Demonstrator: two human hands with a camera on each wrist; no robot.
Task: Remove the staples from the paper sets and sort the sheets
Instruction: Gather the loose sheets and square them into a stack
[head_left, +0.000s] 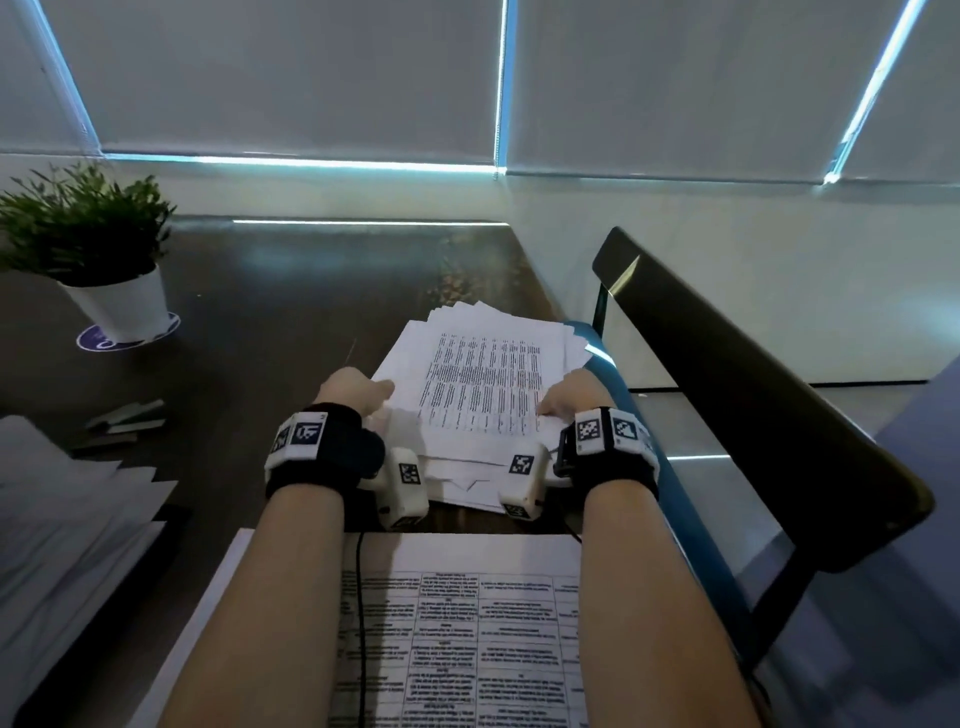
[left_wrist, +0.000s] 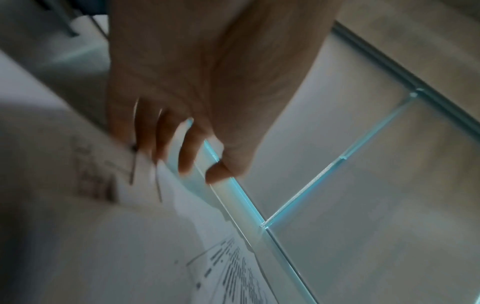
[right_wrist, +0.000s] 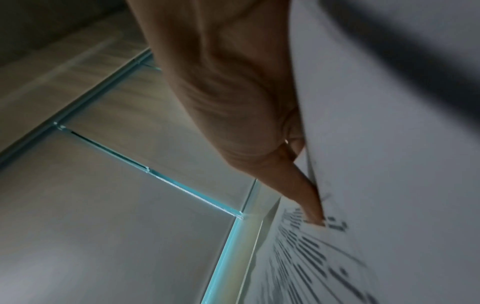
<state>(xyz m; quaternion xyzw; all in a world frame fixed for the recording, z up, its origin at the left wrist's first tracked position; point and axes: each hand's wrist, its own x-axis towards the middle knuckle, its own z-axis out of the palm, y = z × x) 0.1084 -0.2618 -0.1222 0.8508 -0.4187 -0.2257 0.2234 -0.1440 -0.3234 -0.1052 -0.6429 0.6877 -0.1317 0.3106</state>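
the left hand (head_left: 358, 391) holds the left edge of a loose stack of white printed sheets (head_left: 483, 395); in the left wrist view its fingers (left_wrist: 187, 148) curl around that edge with the thumb close beside them. the right hand (head_left: 569, 396) grips the stack's right edge, and in the right wrist view its thumb (right_wrist: 309, 207) presses flat on the printed top page; the other fingers are hidden behind the paper. the stack lies fanned and uneven on the dark brown wooden table (head_left: 291, 291), near its right edge. nearer the person lies a white sheet printed with a table (head_left: 467, 623). strips of grey metal staples (head_left: 130, 418) lie well to the left, a blurred white paper pile (head_left: 62, 519) beside them, and a green potted plant in a white pot (head_left: 104, 249) stands far left. a black chair (head_left: 753, 395) stands right of the table.
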